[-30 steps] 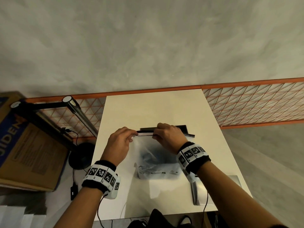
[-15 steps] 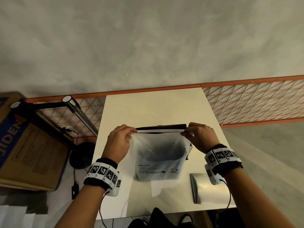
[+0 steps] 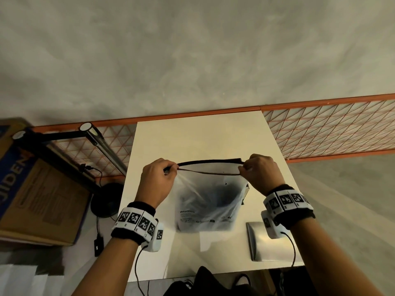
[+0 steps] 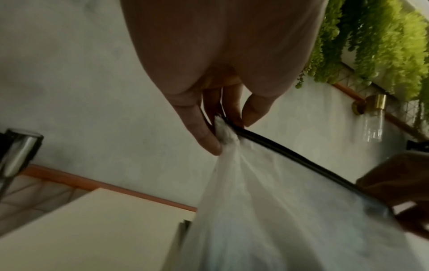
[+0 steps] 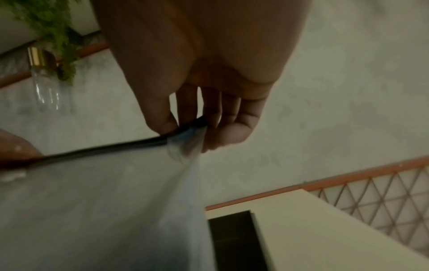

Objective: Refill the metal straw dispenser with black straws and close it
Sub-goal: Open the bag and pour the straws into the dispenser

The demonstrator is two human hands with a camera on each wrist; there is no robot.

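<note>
A frosted plastic zip bag [image 3: 205, 201] with a black zip strip hangs over the white table [image 3: 192, 142]. Dark contents show through it, too blurred to name. My left hand [image 3: 171, 168] pinches the strip's left end, and the left wrist view shows the same pinch [image 4: 220, 132] above the bag [image 4: 267, 210]. My right hand [image 3: 243, 166] pinches the right end [image 5: 195, 126]. The bag's mouth gapes slightly. The metal dispenser [image 3: 245, 190] stands mostly hidden behind the bag, its dark open top [image 5: 232, 238] visible. Its metal lid [image 3: 263, 240] lies at the table's near right.
A cardboard box [image 3: 32, 189] sits on the floor to the left, beside a black stand with a metal tube [image 3: 102, 144] and round base [image 3: 106, 199]. An orange mesh rail [image 3: 331, 129] runs behind the table. The far half of the table is bare.
My right hand slid along the zip strip from the middle to its right end. The bag's mouth has parted, and the lid came into view.
</note>
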